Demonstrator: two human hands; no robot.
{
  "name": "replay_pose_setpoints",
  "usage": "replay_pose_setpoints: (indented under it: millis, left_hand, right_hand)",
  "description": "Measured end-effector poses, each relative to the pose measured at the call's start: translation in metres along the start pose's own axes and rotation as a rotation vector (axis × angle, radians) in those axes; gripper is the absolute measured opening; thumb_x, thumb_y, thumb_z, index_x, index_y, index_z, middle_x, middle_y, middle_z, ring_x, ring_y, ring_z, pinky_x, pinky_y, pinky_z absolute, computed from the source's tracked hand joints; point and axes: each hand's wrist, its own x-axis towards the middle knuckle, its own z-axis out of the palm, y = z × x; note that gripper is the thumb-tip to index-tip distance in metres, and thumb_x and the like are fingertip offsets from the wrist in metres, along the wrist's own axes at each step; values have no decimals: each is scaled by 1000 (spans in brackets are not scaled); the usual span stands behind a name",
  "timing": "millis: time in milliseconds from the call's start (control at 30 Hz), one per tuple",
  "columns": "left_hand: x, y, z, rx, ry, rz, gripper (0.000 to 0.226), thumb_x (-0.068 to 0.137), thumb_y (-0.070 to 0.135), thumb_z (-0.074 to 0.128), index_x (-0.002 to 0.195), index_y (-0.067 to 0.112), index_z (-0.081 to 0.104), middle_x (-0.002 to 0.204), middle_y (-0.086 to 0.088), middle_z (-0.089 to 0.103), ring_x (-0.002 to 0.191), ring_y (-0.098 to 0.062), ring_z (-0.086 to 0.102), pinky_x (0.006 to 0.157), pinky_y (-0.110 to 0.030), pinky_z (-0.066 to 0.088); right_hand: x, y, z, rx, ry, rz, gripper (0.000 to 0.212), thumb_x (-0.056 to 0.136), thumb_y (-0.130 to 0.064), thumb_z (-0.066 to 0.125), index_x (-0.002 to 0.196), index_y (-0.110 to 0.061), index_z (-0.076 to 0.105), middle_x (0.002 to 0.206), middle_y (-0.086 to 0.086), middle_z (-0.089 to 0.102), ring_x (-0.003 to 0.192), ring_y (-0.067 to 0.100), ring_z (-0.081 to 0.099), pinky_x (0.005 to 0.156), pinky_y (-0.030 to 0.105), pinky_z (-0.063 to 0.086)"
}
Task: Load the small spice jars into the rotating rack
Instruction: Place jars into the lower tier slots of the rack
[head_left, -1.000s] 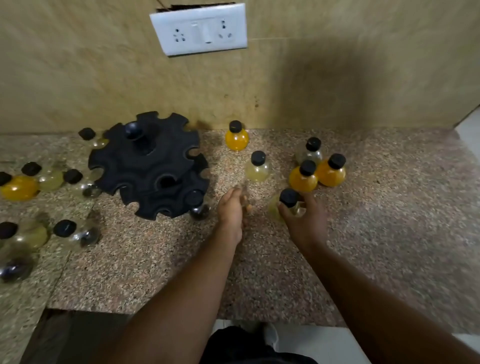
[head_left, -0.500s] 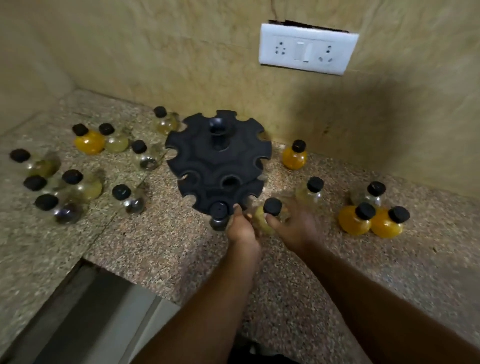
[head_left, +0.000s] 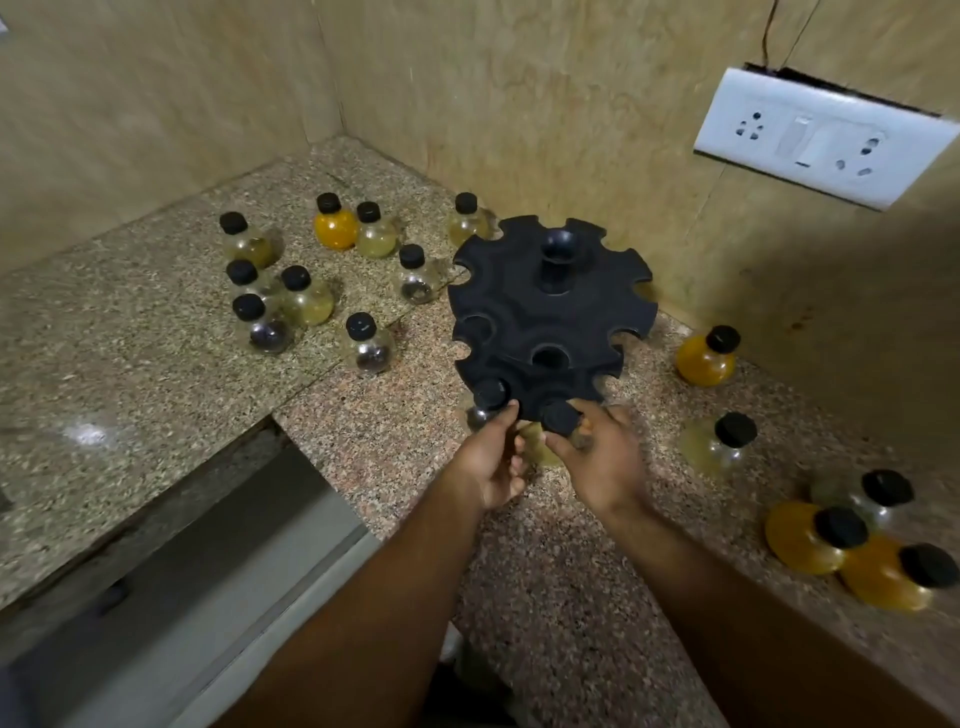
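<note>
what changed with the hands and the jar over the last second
The right hand carried the black-capped pale yellow glass jar left from the loose group to the black plastic rotating rack edge. The left hand moved there too. The other jars stayed put.

Held jar (head_left: 540, 447) (body) behind hands
</note>
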Motion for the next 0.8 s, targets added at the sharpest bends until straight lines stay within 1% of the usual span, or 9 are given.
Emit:
replay_pose_setpoints:
  millis: [100,167,300,367,433,500,633,733,800]
  left_hand:
    - [-4,7,0,72,-49,-42,52,96,61,49,67,23,69,54,11,41,46,-5,35,49,-24,25]
    - [-5,9,2,80,-48,-54,48,96,61,49,72,24,66,53,11,40,46,-6,36,49,-23,26]
    - [-1,9,6,57,12,1,44,98,57,51,70,24,61,56,10,41,49,-7,34,51,-25,24]
    - [0,7,7,38,25,32,47,98,54,51,67,22,65,58,9,41,51,-8,34,52,-26,22]
    - [0,7,7,37,17,45,54,99,53,51,59,22,70,59,8,40,51,-8,33,51,-26,21]
    - [0,7,7,50,20,39,56,99,52,51,54,22,67,58,8,39,50,-9,33,51,-27,21]
    - [1,9,8,81,29,21,47,98,54,52,61,25,52,56,9,36,48,-9,32,51,-27,23]
    - [4,9,7,65,23,21,47,98,53,52,60,25,54,56,9,36,47,-9,32,50,-27,23]
    - [2,7,9,82,33,49,42,99,48,53,66,24,60,57,9,42,49,-8,37,49,-26,25]
  right_hand:
    - [6,-2,-5,12,17,8,59,82,-35,82,134,-17,62,124,8,55,107,26,60,89,36,54]
    - [9,-1,-7,6,21,10,61,82,-37,81,136,-18,61,125,7,54,107,24,60,90,38,55]
    - [9,-6,-11,-21,-13,7,62,87,-40,76,142,-20,55,135,5,49,114,22,57,92,29,47]
    - [8,-8,-12,-29,-19,-6,61,88,-39,75,142,-20,55,135,5,48,116,22,55,92,27,43]
    - [9,-10,-13,-39,-2,-11,60,88,-40,75,140,-20,56,134,6,49,115,24,56,92,31,46]
    - [13,-9,-12,-32,13,5,59,86,-41,77,138,-20,58,134,7,50,113,26,58,92,34,50]
    - [21,-10,-8,-10,34,51,58,82,-44,80,132,-21,61,130,6,51,109,26,60,90,39,55]
    - [26,-9,-5,-3,33,70,59,79,-45,82,130,-22,62,127,6,53,108,26,61,89,42,56]
    - [27,-8,-4,19,37,87,58,77,-44,84,128,-23,63,124,5,54,107,26,61,88,40,56]
